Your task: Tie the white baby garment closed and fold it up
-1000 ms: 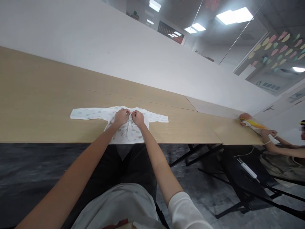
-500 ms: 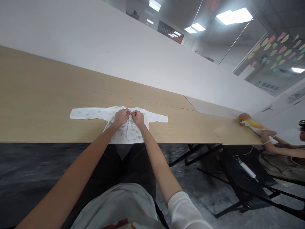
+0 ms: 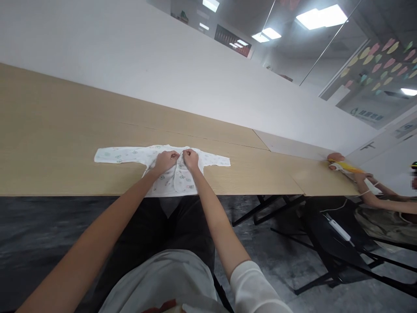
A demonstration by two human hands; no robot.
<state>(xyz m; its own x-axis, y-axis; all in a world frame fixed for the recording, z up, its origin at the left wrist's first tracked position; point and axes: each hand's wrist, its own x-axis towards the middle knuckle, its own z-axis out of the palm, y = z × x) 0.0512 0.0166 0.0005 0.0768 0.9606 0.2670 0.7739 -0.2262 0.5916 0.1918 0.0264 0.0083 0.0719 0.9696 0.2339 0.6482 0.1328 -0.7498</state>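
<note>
1. We have the small white printed shirt (image 3: 169,181) lying on the table (image 3: 254,174), sleeves spread sideways, hem at the near edge.
2. Our right hand (image 3: 191,159) pinches the shirt's front near the neckline.
3. Our left hand (image 3: 165,161) sits just beside it, fingers curled at the front opening; we can't tell whether it grips cloth.
4. Far right, we see another person's forearm (image 3: 387,204) near a doll (image 3: 336,157) on the table.
</note>
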